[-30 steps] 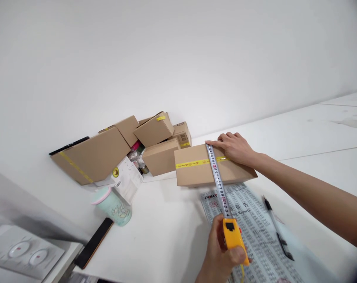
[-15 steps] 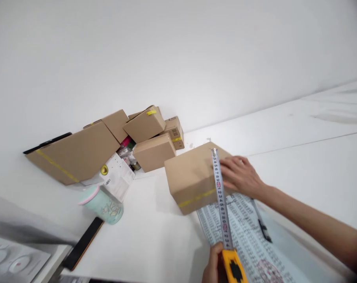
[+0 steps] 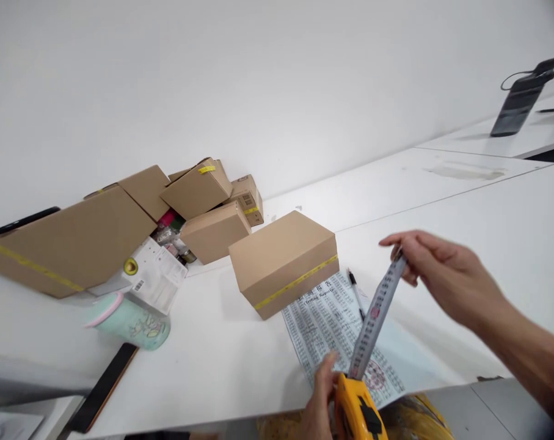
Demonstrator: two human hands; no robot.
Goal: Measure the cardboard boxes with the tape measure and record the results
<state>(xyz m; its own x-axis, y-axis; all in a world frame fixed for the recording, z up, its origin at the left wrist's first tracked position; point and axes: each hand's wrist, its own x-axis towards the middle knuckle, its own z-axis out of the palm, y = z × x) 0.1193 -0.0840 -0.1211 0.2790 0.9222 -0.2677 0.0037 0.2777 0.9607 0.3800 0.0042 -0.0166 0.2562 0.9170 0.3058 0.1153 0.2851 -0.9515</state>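
Observation:
My left hand (image 3: 320, 400) is wrapped round the yellow case of a tape measure (image 3: 357, 408) at the bottom of the view. Its silver blade (image 3: 377, 315) slants up and right, over a printed paper sheet (image 3: 325, 330). The fingers of my right hand (image 3: 446, 272) pinch the blade's hooked end. Left of the blade, apart from both hands, a closed cardboard box (image 3: 286, 256) with yellow tape along its side rests on the white table. A pen (image 3: 357, 293) lies on the paper beside the box.
Several cardboard boxes (image 3: 198, 189) are piled against the wall at the left. A mint cup with a pink rim (image 3: 134, 321) stands near white packaging (image 3: 160, 278). At the far right stands a dark bottle (image 3: 519, 101). The table's front edge (image 3: 240, 414) runs along the bottom.
My right hand has left the box and now holds the blade's end, which has swung right, away from the box. Less blade is out. The view has turned right, bringing the bottle in.

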